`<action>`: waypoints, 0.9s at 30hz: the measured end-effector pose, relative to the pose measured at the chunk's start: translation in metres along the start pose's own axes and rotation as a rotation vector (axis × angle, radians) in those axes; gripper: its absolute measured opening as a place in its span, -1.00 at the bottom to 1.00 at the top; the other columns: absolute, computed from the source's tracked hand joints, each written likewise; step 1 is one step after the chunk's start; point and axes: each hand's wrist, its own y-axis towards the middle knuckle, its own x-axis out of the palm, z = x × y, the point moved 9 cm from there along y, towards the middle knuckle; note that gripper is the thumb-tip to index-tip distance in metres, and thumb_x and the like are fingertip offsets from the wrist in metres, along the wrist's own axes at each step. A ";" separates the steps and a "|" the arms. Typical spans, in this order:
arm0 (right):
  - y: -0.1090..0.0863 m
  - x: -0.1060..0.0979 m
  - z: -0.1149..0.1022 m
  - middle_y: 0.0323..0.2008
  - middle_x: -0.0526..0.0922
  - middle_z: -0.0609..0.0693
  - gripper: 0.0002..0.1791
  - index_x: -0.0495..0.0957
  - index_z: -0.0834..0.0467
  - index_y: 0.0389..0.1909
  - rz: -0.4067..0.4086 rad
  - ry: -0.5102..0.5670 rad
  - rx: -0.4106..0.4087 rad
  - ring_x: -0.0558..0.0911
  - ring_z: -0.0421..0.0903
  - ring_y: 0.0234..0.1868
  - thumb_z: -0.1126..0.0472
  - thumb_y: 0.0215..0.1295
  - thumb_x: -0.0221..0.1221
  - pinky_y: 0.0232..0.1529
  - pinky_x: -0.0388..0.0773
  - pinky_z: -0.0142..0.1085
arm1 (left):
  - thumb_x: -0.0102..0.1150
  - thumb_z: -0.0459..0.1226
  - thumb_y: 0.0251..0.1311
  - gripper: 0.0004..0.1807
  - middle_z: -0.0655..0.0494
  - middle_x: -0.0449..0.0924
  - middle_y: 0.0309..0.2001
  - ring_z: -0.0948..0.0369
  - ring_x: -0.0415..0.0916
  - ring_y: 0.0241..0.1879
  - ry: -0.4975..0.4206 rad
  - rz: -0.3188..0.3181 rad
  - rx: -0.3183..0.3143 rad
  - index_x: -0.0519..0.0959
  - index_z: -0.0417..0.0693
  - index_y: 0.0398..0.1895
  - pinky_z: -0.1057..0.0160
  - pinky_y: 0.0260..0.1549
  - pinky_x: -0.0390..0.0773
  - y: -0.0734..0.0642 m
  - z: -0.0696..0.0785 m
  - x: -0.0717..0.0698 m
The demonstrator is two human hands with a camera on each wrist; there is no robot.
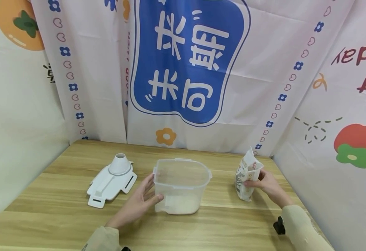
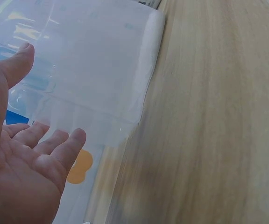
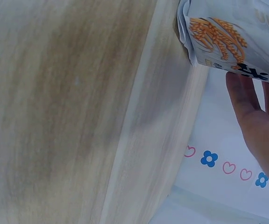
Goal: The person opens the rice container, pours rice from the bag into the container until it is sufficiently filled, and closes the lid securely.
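A clear plastic container (image 1: 183, 184), unlidded, stands upright on the table with a white layer in its bottom. My left hand (image 1: 142, 200) is at its left side, the thumb in front and the fingers loosely spread along the wall. In the left wrist view the left hand (image 2: 31, 158) shows no curled grip. At the right, my right hand (image 1: 269, 186) holds a white paper rice bag (image 1: 245, 176) between thumb and fingers. Grain ears are printed on the bag (image 3: 237, 37) in the right wrist view. The bag stands upright with its top uneven.
Left of the container lies a white lid (image 1: 107, 188) with side latches and a cone-shaped white piece (image 1: 120, 164) on it. The wooden table (image 1: 57, 195) ends at a printed cloth (image 1: 101, 87) behind, with cloth walls on both sides.
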 end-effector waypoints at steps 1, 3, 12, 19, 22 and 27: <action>0.000 0.000 -0.001 0.14 0.53 0.22 -0.21 0.37 0.31 0.26 0.001 0.000 -0.006 0.51 0.08 0.14 0.21 0.02 0.50 0.13 0.47 -0.18 | 0.28 -0.12 0.29 -0.02 -0.15 -0.15 0.53 -0.10 -0.03 0.45 -0.001 -0.001 0.002 -0.13 -0.09 0.57 -0.06 0.30 0.24 0.000 0.000 0.000; 0.000 -0.001 -0.001 0.13 0.54 0.21 -0.22 0.38 0.32 0.26 0.002 -0.006 -0.012 0.52 0.07 0.12 0.22 0.02 0.50 0.10 0.48 -0.21 | 0.28 -0.11 0.29 -0.03 -0.15 -0.15 0.53 -0.10 -0.03 0.45 -0.001 0.000 0.005 -0.13 -0.10 0.57 -0.06 0.30 0.24 0.001 0.001 0.000; 0.003 0.001 0.001 0.15 0.53 0.20 -0.19 0.38 0.29 0.26 -0.018 -0.020 -0.005 0.51 0.09 0.15 0.19 -0.01 0.52 0.15 0.46 -0.14 | 0.30 -0.12 0.28 -0.02 -0.14 -0.14 0.53 -0.08 -0.04 0.46 -0.006 0.013 -0.003 -0.12 -0.11 0.56 -0.06 0.31 0.23 0.000 0.000 0.000; 0.001 0.003 0.003 0.14 0.52 0.21 -0.22 0.36 0.32 0.25 -0.027 -0.011 0.001 0.51 0.08 0.14 0.23 0.01 0.50 0.15 0.45 -0.14 | 0.29 -0.15 0.28 -0.04 -0.12 -0.13 0.53 -0.08 -0.04 0.46 -0.007 0.013 0.013 -0.11 -0.12 0.56 -0.04 0.31 0.24 0.000 0.001 0.000; 0.000 0.005 0.003 0.14 0.53 0.20 -0.20 0.36 0.32 0.25 -0.036 -0.014 0.014 0.52 0.08 0.13 0.23 -0.01 0.51 0.14 0.47 -0.16 | 0.30 -0.15 0.28 -0.04 -0.12 -0.12 0.53 -0.08 -0.04 0.46 -0.007 0.013 0.014 -0.10 -0.12 0.56 -0.05 0.31 0.24 0.000 0.002 0.000; 0.000 0.006 0.003 0.09 0.57 0.21 -0.19 0.38 0.34 0.22 -0.029 -0.033 0.030 0.55 0.09 0.09 0.23 -0.06 0.53 0.10 0.51 -0.15 | 0.30 -0.13 0.28 -0.02 -0.14 -0.14 0.53 -0.10 -0.03 0.45 -0.003 0.009 -0.002 -0.11 -0.12 0.56 -0.06 0.30 0.23 -0.001 0.002 0.001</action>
